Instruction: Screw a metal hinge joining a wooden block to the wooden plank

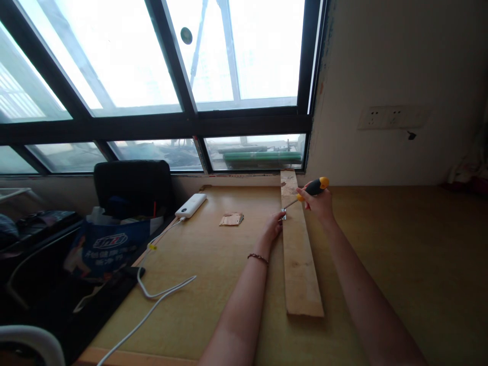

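Observation:
A long wooden plank (299, 259) lies on the table, its far end by the window sill. A small silvery metal plate (283, 214) sits at the plank's left edge; it is too small to tell its exact kind. My left hand (272, 227) is closed at that edge, fingertips pinching the plate against the wood. In my right hand (318, 203) is a screwdriver (315, 187) with a black and yellow handle, held tilted over the plank. Its shaft points down and left, and the tip meets the plate or stops just above it.
Left of the plank, a small stack of brownish pieces (231, 219) lies on the table (229, 264). A white power bank (191, 205) with a white cable (168, 292) is farther left. Beyond the table's left edge are a black chair (133, 183) and a blue bag (114, 249).

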Action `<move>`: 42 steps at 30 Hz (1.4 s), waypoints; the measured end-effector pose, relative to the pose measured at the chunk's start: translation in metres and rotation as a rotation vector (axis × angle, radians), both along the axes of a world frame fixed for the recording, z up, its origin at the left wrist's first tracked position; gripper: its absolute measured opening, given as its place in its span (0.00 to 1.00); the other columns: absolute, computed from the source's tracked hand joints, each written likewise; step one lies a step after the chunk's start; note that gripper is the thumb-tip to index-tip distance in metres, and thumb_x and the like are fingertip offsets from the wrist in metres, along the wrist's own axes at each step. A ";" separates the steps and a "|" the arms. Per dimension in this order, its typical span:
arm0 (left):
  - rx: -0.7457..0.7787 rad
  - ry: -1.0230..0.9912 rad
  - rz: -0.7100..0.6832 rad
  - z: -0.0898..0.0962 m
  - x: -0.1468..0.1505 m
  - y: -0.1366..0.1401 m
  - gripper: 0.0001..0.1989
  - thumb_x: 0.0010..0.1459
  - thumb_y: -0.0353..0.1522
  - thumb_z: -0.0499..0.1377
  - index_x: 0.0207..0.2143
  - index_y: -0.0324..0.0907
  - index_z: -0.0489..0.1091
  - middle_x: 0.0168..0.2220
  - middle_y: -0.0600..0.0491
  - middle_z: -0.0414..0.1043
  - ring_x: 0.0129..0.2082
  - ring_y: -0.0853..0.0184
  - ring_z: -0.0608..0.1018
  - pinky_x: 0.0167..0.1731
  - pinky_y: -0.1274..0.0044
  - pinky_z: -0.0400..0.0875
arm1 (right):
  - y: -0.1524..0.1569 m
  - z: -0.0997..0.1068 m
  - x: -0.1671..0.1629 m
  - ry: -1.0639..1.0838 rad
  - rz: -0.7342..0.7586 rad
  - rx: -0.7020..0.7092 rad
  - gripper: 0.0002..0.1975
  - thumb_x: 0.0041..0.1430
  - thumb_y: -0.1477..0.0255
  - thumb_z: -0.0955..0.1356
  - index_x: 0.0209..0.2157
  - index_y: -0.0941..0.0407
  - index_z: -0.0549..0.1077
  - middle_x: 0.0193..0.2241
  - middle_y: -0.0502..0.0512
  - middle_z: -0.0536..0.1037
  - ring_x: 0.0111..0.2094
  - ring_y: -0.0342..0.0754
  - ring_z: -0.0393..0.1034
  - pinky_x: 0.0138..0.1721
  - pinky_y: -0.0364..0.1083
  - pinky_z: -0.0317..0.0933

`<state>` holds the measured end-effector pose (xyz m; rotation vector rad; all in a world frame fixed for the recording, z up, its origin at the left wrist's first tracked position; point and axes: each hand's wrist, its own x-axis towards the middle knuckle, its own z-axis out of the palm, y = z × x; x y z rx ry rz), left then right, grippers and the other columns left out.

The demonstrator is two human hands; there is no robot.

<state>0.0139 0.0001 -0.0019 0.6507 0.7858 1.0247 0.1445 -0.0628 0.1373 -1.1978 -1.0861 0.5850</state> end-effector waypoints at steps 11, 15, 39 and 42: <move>0.018 -0.010 -0.016 -0.003 -0.001 0.003 0.09 0.48 0.28 0.59 0.34 0.33 0.68 0.29 0.46 0.74 0.27 0.66 0.77 0.32 0.75 0.73 | -0.001 0.005 0.010 0.080 0.263 -0.047 0.15 0.31 0.70 0.75 0.25 0.59 0.72 0.24 0.55 0.77 0.21 0.50 0.73 0.23 0.47 0.71; 0.037 0.028 -0.048 0.000 -0.003 0.002 0.09 0.49 0.29 0.58 0.34 0.33 0.68 0.29 0.46 0.74 0.27 0.66 0.77 0.31 0.74 0.73 | 0.000 0.005 0.007 -0.106 0.001 -0.017 0.14 0.31 0.68 0.75 0.22 0.58 0.71 0.24 0.57 0.78 0.20 0.53 0.73 0.18 0.46 0.69; 0.115 0.387 -0.195 0.008 -0.013 -0.002 0.15 0.50 0.42 0.55 0.29 0.38 0.65 0.21 0.52 0.68 0.18 0.70 0.72 0.18 0.80 0.67 | -0.008 0.012 0.000 -0.271 0.008 -0.085 0.15 0.36 0.63 0.73 0.22 0.57 0.66 0.20 0.53 0.75 0.16 0.48 0.71 0.14 0.40 0.64; 0.127 0.393 -0.191 0.005 -0.013 0.001 0.15 0.50 0.42 0.55 0.28 0.38 0.64 0.20 0.54 0.67 0.17 0.72 0.71 0.17 0.80 0.66 | -0.010 0.014 -0.002 -0.323 0.016 -0.101 0.15 0.37 0.62 0.72 0.23 0.57 0.66 0.21 0.53 0.76 0.17 0.48 0.71 0.16 0.41 0.65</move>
